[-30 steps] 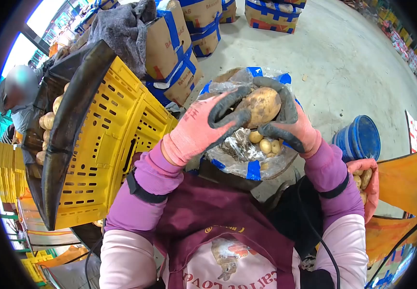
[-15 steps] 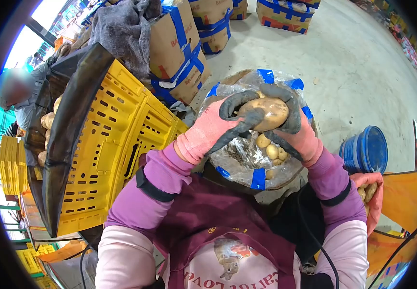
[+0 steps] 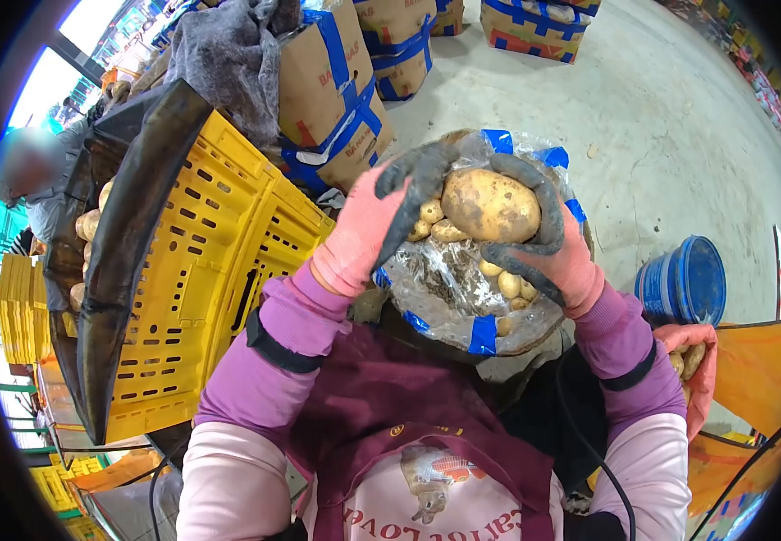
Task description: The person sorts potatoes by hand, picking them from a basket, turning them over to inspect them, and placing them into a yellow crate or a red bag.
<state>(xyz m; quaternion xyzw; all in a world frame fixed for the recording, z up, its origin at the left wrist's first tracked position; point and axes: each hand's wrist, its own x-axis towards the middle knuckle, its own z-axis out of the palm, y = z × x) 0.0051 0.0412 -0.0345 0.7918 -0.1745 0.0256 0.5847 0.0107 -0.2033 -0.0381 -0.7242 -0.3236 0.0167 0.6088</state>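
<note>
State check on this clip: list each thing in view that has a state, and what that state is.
Left hand: gloved, open beside the large potato
Right hand: gloved, gripping
Large potato: held, dirt-smudged
Small potatoes: loose in the container
Container: plastic-lined, open
Red sack: open, potatoes showing
Grey cloth: draped
Cardboard boxes: taped

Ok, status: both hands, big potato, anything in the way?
Pink-and-black gloved right hand gripping large, dirt-smudged yellow potato. Gloved left hand open beside it. Small yellow potatoes below in plastic-lined container; no obstruction visible.
</note>
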